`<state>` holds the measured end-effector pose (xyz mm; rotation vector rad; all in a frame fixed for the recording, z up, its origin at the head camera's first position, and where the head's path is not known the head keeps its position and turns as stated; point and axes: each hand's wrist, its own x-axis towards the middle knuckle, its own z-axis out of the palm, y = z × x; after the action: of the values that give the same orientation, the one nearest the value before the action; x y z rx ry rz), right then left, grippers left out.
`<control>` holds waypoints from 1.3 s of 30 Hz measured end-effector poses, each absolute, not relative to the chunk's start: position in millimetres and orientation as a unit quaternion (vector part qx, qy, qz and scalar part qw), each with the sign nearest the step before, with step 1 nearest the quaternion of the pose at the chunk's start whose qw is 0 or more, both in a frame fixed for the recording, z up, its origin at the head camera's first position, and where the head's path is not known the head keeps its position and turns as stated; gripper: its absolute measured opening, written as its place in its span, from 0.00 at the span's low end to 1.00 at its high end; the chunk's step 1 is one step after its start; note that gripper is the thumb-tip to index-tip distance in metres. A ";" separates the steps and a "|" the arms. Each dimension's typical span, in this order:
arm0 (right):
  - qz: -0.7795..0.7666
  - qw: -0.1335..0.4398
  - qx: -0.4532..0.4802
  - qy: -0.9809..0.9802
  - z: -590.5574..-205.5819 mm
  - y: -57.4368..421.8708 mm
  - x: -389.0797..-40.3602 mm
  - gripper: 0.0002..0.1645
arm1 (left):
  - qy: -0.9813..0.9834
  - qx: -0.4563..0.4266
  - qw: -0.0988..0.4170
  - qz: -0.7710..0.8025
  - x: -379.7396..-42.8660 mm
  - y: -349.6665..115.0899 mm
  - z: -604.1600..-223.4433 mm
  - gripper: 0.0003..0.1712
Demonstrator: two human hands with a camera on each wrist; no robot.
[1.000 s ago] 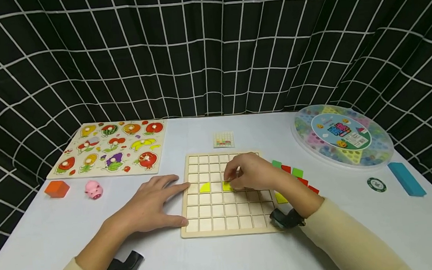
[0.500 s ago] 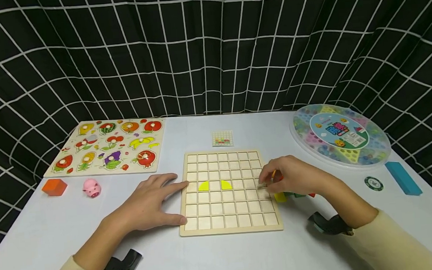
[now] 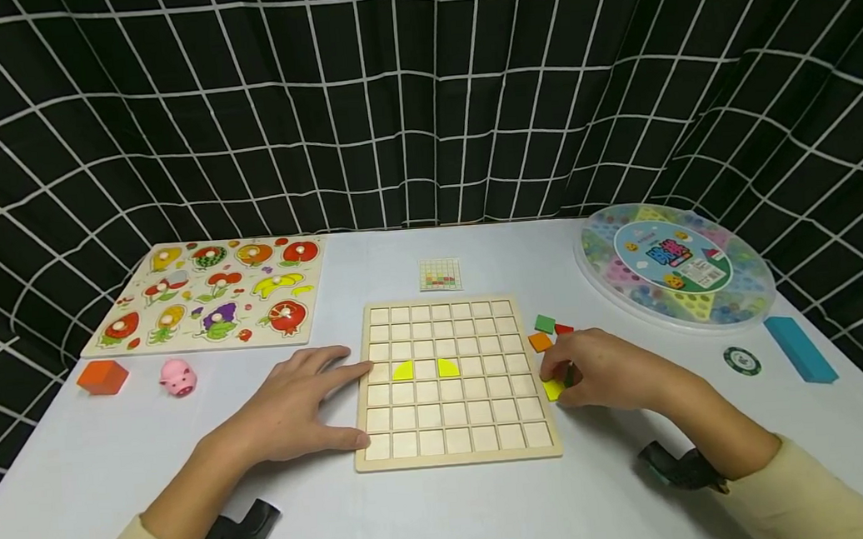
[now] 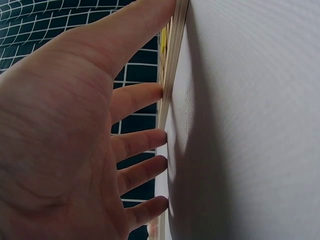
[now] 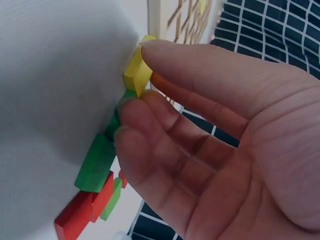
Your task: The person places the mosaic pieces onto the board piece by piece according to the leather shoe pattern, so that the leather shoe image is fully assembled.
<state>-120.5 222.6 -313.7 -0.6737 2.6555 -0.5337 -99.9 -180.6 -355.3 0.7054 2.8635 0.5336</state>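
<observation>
A wooden grid board (image 3: 458, 460) lies on the white table with two yellow quarter-circle tiles, a left one (image 3: 403, 371) and a right one (image 3: 448, 368), in separate cells of one row. My left hand (image 3: 291, 409) is spread at the board's left edge, thumb and index fingertip against it. Just off the right edge, my right hand (image 3: 604, 370) has thumb and index finger pinching a yellow tile (image 5: 138, 67). Beside those fingers lie a dark green block (image 5: 96, 162) and red blocks (image 5: 75, 215). An orange tile (image 3: 540, 342) and a green tile (image 3: 545, 323) lie just beyond.
A small pattern card (image 3: 440, 275) lies behind the board. Back left is a fruit puzzle (image 3: 204, 295), with an orange block (image 3: 103, 378) and pink pig (image 3: 178, 376) before it. At right are a round bead case (image 3: 675, 269), a chip (image 3: 742, 361) and a blue block (image 3: 801, 350).
My right hand has left the right yellow quarter-circle in its cell and moved right, off the board, to the loose tiles. The left hand keeps its place at the board's edge.
</observation>
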 end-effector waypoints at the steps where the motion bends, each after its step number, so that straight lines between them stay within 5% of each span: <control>1: -0.183 0.170 -0.240 0.938 -314.0 221.6 -120.7 0.13 | 0.953 0.234 0.073 0.178 -99.8 -180.9 -355.4 0.51; 20: -0.125 0.178 -0.232 0.948 -303.7 216.8 -121.3 0.14 | 0.953 0.232 0.075 0.181 -99.5 -179.5 -354.8 0.51; 39: -0.246 0.092 -0.360 0.895 -310.6 150.9 -142.1 0.12 | 0.953 0.231 0.077 0.180 -100.8 -179.4 -354.9 0.51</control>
<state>-142.1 150.9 -310.6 -1.0708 2.6589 -0.7294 -100.8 -179.4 -354.9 0.6925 2.8554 0.5390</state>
